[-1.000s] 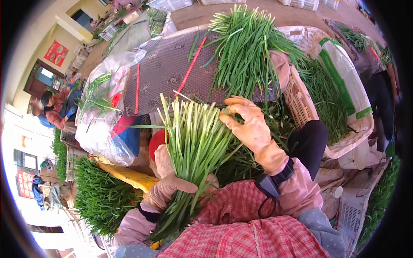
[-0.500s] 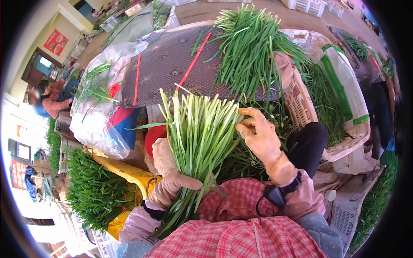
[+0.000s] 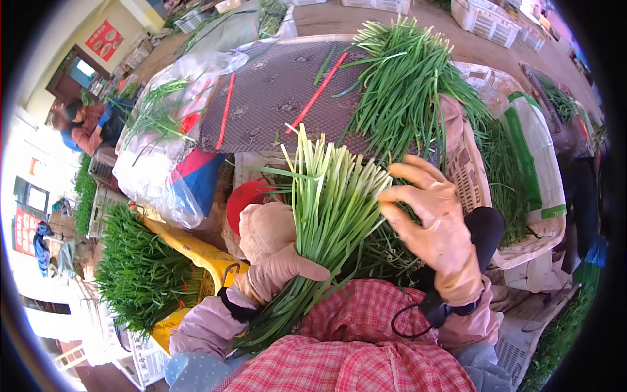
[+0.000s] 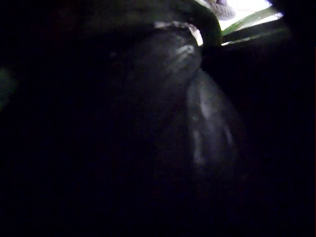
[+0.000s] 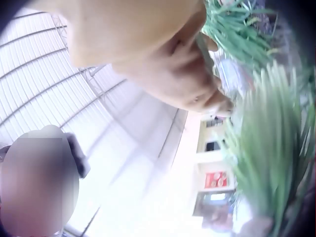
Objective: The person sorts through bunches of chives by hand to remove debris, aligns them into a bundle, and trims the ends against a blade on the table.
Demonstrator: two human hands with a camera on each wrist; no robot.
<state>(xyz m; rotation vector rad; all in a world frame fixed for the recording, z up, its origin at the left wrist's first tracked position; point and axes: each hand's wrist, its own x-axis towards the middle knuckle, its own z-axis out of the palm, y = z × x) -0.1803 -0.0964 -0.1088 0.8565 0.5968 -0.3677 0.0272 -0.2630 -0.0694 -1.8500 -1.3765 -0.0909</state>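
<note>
A thick bunch of garlic chives (image 3: 330, 202), pale stem ends up, slants across the middle of the head view. My gloved left hand (image 3: 281, 271) grips it low down, thumb across the front and the leaves trailing below over the lap. My right hand (image 3: 431, 222), in an orange-tan rubber glove, is held beside the pale ends, fingers bent and spread apart, tips right at the outer stems. In the right wrist view, the same bunch (image 5: 266, 143) stands beside the gloved fingers (image 5: 197, 96). The left wrist view is almost black.
A pile of chives (image 3: 405, 85) lies on the patterned mat (image 3: 274, 85) with red ties (image 3: 317, 91). A crate (image 3: 467, 170) of chives stands right, a yellow sack (image 3: 196, 251) by greens left. Behind are a plastic bag (image 3: 157, 189), a red round object (image 3: 245, 202) and another person (image 3: 88, 127).
The bunch and left hand have shifted right in the head view. My right hand has moved right too, its fingers now more spread beside the stem ends.
</note>
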